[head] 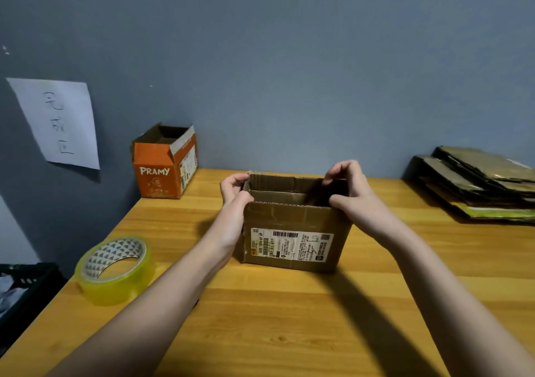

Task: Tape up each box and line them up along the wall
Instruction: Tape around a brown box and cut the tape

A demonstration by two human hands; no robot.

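yellow wooden tabletop against blue-grey wall; open brown cardboard box at centre, left hand and right hand gripping its top flaps; clear tape roll at 8 o'clock, orange open carton at 10 against wall, flattened cardboard stack at 2

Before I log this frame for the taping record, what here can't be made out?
Head view:
- Brown box bottom: hidden by its walls.
- Label print: too small.
- Left hand and right hand fingers: partly behind the box rim.
- Orange box contents: shadowed.
- Flattened cardboard: cut off by the right edge.

Probably a packing room: flattened cartons, tape roll.
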